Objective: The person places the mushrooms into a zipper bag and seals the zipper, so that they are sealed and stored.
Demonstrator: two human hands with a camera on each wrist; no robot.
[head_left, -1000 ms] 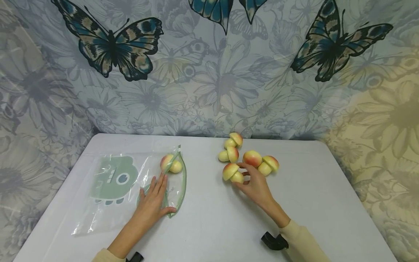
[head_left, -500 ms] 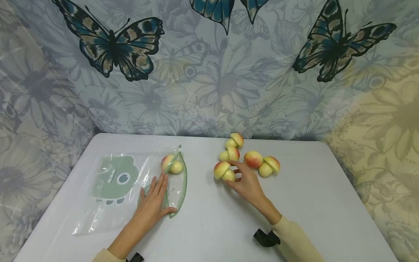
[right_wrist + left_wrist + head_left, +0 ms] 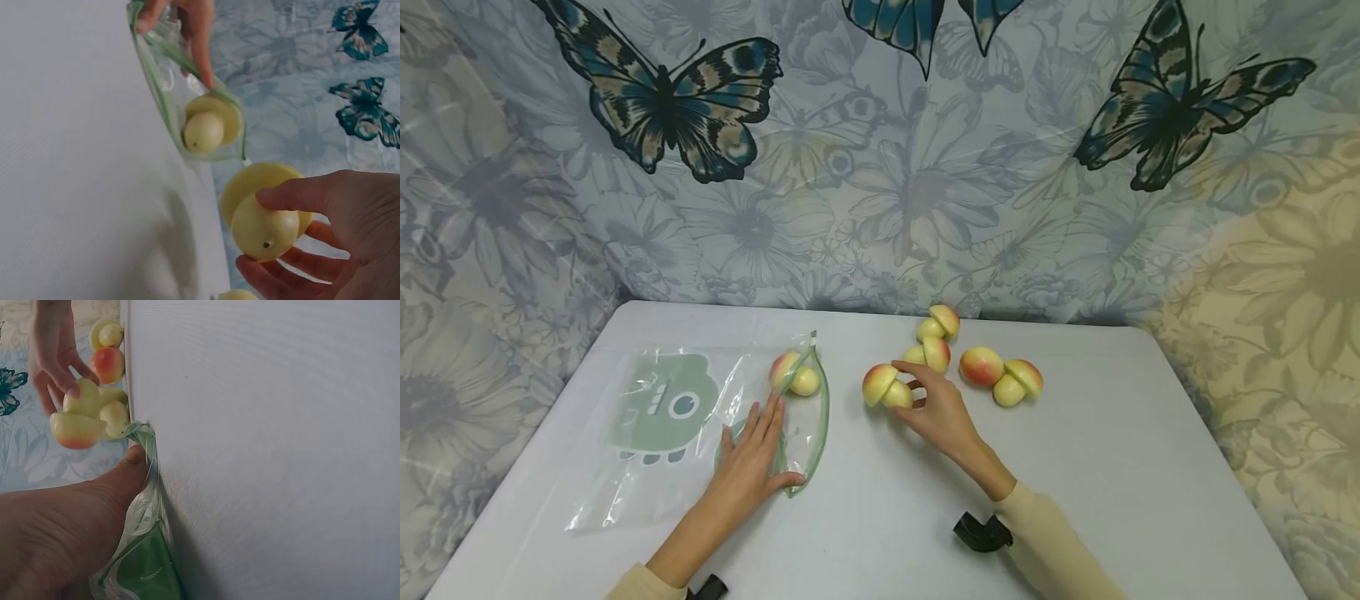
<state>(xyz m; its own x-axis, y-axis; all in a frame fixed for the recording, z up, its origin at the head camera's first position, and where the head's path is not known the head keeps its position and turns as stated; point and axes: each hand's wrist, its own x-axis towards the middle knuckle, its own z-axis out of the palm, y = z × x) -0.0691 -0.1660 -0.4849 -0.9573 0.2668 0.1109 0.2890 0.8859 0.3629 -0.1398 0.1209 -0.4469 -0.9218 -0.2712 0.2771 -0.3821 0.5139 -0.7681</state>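
Note:
My right hand (image 3: 942, 418) pinches a toy mushroom (image 3: 878, 383), pale yellow with a red-tinged cap, by its stem between thumb and fingers. In the right wrist view that mushroom (image 3: 265, 231) shows a small dark spot on the stem's end, and it is above the table. On the left, my left hand (image 3: 747, 462) rests with straight, spread fingers on a clear zip bag (image 3: 700, 492) with green edging and a green cartoon print. The bag's mouth gapes toward the right, its far edge bowed out. One more mushroom (image 3: 805, 382) lies inside near the mouth.
Right of centre on the white table (image 3: 880, 533) lie more toy mushrooms: one at the back (image 3: 944, 322), one just in front (image 3: 936, 354), and a pair to the right (image 3: 1011, 383). A butterfly-patterned cloth (image 3: 917, 200) hangs behind the table.
My right hand has carried the mushroom leftward, from beside the other mushrooms toward the bag's mouth. The left hand and the bag have stayed in place.

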